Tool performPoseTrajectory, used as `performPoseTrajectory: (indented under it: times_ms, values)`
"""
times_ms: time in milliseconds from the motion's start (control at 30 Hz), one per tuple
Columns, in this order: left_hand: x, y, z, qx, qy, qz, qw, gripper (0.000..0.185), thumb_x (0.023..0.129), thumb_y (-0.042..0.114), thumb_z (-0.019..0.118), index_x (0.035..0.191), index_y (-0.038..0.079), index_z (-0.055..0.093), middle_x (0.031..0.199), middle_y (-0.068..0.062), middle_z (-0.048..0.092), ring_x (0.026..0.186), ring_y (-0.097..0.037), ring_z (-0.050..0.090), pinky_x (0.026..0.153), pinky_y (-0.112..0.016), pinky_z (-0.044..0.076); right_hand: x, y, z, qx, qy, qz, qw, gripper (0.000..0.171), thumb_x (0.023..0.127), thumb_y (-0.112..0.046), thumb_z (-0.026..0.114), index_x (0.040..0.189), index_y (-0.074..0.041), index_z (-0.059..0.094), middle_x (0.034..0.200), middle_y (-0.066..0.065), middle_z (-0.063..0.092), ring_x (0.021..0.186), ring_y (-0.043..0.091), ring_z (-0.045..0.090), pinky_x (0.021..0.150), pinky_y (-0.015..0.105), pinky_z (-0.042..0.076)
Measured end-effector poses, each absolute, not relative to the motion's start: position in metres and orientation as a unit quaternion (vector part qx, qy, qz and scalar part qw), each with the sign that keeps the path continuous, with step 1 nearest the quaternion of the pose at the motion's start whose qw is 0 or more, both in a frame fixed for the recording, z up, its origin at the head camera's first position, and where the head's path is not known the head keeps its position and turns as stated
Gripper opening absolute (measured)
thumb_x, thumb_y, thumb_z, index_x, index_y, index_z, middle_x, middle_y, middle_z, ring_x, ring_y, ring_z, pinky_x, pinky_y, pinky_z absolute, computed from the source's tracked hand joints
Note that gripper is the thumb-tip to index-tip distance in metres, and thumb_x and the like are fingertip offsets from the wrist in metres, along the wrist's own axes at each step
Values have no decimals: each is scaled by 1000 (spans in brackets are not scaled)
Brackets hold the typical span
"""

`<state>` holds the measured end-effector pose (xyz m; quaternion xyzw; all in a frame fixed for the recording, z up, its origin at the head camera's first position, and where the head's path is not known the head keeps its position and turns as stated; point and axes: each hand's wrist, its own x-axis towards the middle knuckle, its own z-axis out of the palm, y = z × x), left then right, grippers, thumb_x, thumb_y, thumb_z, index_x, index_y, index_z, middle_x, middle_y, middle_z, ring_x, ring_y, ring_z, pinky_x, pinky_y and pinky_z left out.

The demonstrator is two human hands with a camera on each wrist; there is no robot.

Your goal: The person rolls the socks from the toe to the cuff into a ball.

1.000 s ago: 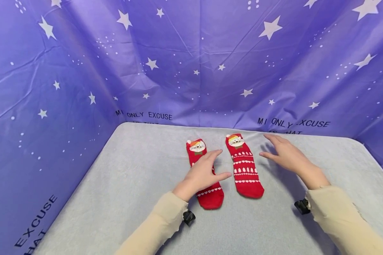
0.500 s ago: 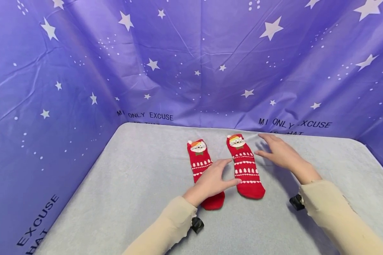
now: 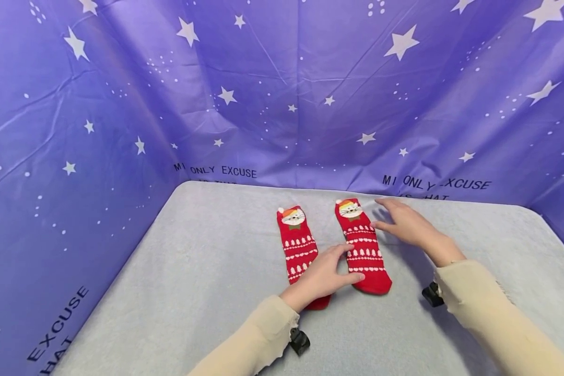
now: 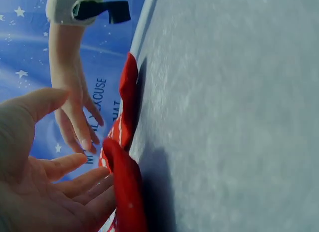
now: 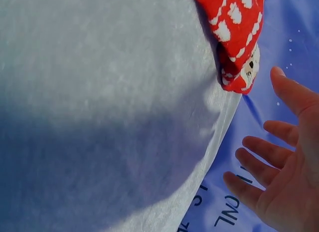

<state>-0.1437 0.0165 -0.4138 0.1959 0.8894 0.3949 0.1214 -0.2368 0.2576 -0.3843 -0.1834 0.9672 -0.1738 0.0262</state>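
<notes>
Two red socks with white patterns and a cat face at the cuff lie flat on the table in the head view. The left sock (image 3: 297, 243) is partly covered by my left hand (image 3: 320, 274), which hovers over its foot end. The fingers and thumb of that hand reach toward the right sock (image 3: 363, 240), spread apart and holding nothing. My right hand (image 3: 406, 224) is held just right of the right sock's upper part. In the right wrist view its fingers (image 5: 259, 167) are spread and apart from the sock.
A grey cloth-covered table (image 3: 192, 261) extends around the socks. Purple curtains (image 3: 263, 78) with white stars and lettering hang behind it and at both sides. Each sleeve cuff has a black strap-like device (image 3: 300, 342) under it.
My left hand has moved right and nearer to me, from over the left sock toward the right sock. My right hand has shifted slightly left. The socks lie as before.
</notes>
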Motion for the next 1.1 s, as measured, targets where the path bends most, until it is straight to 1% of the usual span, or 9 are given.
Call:
performPoseTrajectory:
  times_ms: [133,267,367,567,633,733,833,933,1100]
  values:
    - [-141,18,-415,188,873,428,141,68,88,39,74,147,17,48,141,-4,56,124,-14,56,105,-28,47,-238,254,-388,-187,962,-195,33,74,96,-36,65,148,7,36,149,35,39,135,54,39,112,68,30]
    - [-140,20,-417,161,829,506,175,67,88,30,75,146,13,47,141,-8,53,123,-17,59,101,-25,51,-239,251,-392,-184,953,-237,46,68,97,-32,63,146,9,39,144,36,45,131,54,45,109,67,35]
    - [-138,20,-418,129,788,568,200,67,88,23,75,146,10,45,143,-11,50,126,-22,60,99,-28,53,-240,250,-396,-175,943,-276,57,63,99,-29,61,143,11,41,139,36,49,128,53,49,107,65,39]
    - [-132,18,-417,78,734,631,239,65,90,20,72,146,6,42,142,-12,56,123,-22,63,100,-38,51,-241,250,-399,-144,924,-346,74,55,98,-19,61,139,13,44,134,36,54,123,52,54,106,62,41]
    - [-131,18,-417,73,718,646,249,63,90,17,70,145,3,43,143,-13,55,124,-23,62,102,-38,50,-241,249,-399,-133,915,-372,83,53,97,-15,62,138,14,45,132,36,56,120,50,56,104,57,46]
    - [-129,17,-417,71,701,660,260,62,90,14,69,144,-1,44,144,-15,53,124,-24,62,103,-37,51,-242,247,-399,-113,905,-399,93,51,95,-11,63,136,16,46,128,35,59,112,42,63,94,38,56]
    - [-128,16,-416,67,695,663,270,59,90,14,69,142,-3,47,138,-15,59,121,-21,64,102,-34,52,-244,245,-399,-85,899,-417,105,49,95,-8,64,133,19,47,121,35,62,97,25,69,77,22,58]
    - [-127,16,-416,60,700,655,278,55,89,16,71,138,-2,52,133,-11,63,113,-15,65,98,-30,53,-245,243,-400,-58,903,-409,115,46,93,-9,65,127,19,52,110,32,67,82,11,66,68,20,56]
    - [-124,14,-414,57,705,645,289,51,90,16,70,136,-3,56,132,-8,62,103,-9,63,97,-30,55,-245,239,-403,-40,903,-405,134,35,91,-7,64,114,19,60,93,22,71,70,5,62,63,22,55]
